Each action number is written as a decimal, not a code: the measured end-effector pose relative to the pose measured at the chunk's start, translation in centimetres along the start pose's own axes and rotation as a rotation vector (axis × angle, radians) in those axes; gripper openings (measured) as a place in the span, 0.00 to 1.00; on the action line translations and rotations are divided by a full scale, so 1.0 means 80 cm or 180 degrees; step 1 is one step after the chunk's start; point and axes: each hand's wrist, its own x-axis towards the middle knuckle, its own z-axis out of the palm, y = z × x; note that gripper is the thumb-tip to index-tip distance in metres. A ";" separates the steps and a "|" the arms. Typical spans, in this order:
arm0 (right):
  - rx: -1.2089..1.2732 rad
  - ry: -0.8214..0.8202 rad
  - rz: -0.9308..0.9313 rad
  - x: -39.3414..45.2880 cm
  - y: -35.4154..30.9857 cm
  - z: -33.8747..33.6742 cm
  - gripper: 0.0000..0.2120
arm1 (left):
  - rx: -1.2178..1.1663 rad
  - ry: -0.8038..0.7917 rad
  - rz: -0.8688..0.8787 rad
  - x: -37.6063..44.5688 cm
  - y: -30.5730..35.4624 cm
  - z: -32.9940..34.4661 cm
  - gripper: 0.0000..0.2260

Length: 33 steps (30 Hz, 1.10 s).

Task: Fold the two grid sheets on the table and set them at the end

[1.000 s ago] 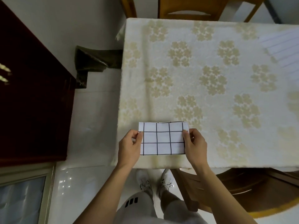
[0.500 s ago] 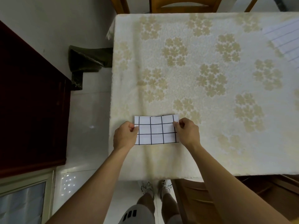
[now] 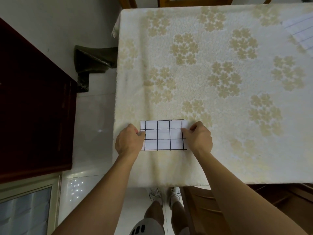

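A folded white sheet with a black grid (image 3: 163, 135) lies near the front left of the table (image 3: 220, 82), which is covered by a cream cloth with flower prints. My left hand (image 3: 129, 141) pinches the sheet's left edge. My right hand (image 3: 198, 137) pinches its right edge. The sheet looks flat on or just over the cloth. A second sheet with faint lines (image 3: 299, 32) lies at the far right of the table, cut off by the frame edge.
A dark wooden cabinet (image 3: 33, 102) stands to the left across a strip of white floor. Wooden chairs are at the far side (image 3: 194, 0) and under the near right edge (image 3: 254, 204). A dark plinth (image 3: 91, 65) sits by the table's left side.
Both hands have carried the folded grid sheet forward, from the table's near edge further onto the cloth. The view has shifted with them.
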 end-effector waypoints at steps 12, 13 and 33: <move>-0.0311 0.0057 -0.0733 -0.031 0.005 -0.069 0.11 | -0.0245 0.0172 0.0474 -0.061 0.009 -0.039 0.20; -0.0425 0.0097 -0.0921 -0.037 0.002 -0.077 0.13 | -0.0175 0.0217 0.0583 -0.068 0.011 -0.045 0.21; -0.0677 0.1708 -0.2373 -0.151 -0.080 -0.292 0.32 | 0.0080 0.1606 0.3227 -0.190 0.168 -0.212 0.31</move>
